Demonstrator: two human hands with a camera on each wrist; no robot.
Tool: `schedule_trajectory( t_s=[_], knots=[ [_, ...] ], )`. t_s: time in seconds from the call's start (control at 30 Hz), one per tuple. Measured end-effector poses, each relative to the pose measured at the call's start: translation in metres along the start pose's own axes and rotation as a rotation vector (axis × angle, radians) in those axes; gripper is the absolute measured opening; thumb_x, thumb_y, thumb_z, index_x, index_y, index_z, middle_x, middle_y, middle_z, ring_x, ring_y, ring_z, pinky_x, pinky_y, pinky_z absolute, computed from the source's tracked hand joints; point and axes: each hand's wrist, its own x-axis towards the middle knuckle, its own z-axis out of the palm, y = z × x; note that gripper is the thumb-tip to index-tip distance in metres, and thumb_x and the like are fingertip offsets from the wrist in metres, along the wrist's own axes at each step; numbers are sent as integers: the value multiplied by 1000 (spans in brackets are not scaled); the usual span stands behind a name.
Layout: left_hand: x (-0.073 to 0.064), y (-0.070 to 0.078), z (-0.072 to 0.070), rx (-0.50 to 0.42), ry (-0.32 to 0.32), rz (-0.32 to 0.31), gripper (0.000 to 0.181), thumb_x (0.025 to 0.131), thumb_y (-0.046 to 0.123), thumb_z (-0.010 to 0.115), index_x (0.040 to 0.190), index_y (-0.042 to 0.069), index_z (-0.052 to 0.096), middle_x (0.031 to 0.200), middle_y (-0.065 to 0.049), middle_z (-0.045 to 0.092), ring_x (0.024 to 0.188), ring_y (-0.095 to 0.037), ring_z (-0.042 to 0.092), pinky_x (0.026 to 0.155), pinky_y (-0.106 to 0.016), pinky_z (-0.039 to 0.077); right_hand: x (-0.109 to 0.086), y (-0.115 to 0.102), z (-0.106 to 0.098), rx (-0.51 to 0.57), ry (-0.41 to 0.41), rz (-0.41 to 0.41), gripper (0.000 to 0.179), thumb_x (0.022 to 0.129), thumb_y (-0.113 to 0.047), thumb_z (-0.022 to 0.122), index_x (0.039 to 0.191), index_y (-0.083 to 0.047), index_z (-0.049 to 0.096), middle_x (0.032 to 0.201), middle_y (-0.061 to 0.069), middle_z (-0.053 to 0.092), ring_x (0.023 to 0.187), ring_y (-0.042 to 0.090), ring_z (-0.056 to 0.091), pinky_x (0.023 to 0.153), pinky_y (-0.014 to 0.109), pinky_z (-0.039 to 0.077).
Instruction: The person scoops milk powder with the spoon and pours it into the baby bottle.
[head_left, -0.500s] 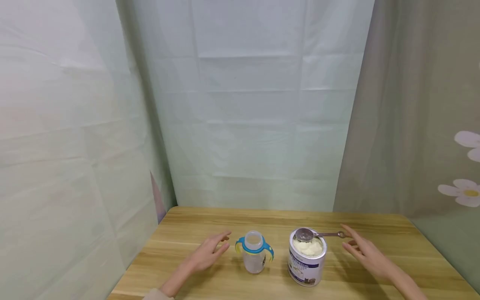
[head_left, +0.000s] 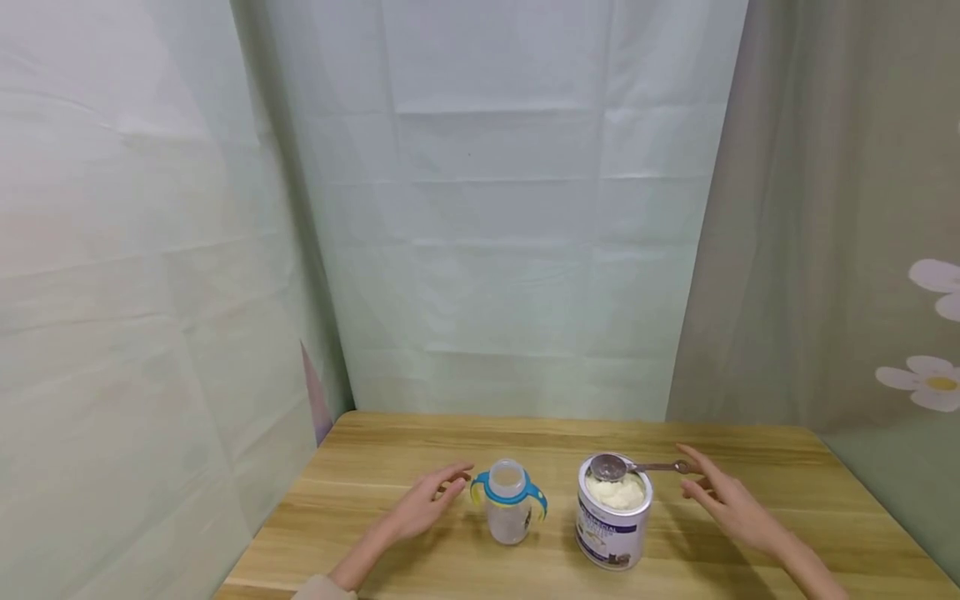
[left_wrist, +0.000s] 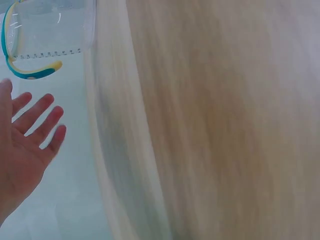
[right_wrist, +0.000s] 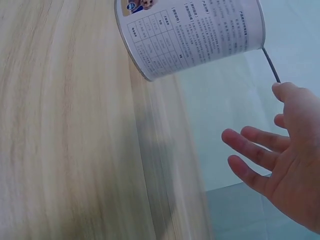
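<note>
A clear baby bottle (head_left: 509,523) with a blue and yellow two-handled collar stands uncapped on the wooden table. My left hand (head_left: 423,507) hovers just left of it, fingers spread and relaxed, fingertips close to the handle. To the right stands an open white tin (head_left: 611,542) filled with pale powder. A measuring spoon (head_left: 609,467) lies across its rim, handle pointing right. Beside the handle's end is my right hand (head_left: 731,506), fingers loosely extended. In the right wrist view, a digit reaches the thin spoon handle (right_wrist: 271,66) while the other fingers hang apart, uncurled.
The wooden table (head_left: 420,442) has its far edge against a pale hanging cloth (head_left: 510,292). More cloth hangs at the left (head_left: 135,333) and right, the right one printed with white flowers (head_left: 926,383).
My left hand has moved slightly right, nearer the bottle's handle. The right hand has shifted a little left, toward the spoon handle. Bottle, tin and spoon stay in place.
</note>
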Motion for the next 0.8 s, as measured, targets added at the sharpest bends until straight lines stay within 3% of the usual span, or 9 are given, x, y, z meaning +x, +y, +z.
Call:
schedule_trajectory(
  t_s=[0.4,0.8],
  knots=[
    [10,1,9,-167,-8,19,45,106,29,39,141,2,46,138,-16,56,123,-31,55,98,-41,49,5,2,5,87,19,-50,42,104,-15,45,143,-4,38,108,14,71,82,2,64,73,24,54],
    [12,1,17,-268,3,17,39,104,24,46,135,3,53,134,-12,60,122,-25,57,99,-26,47,10,-2,6,183,77,-66,17,103,-10,44,114,-2,55,89,6,73,76,6,67,68,26,55]
  ],
)
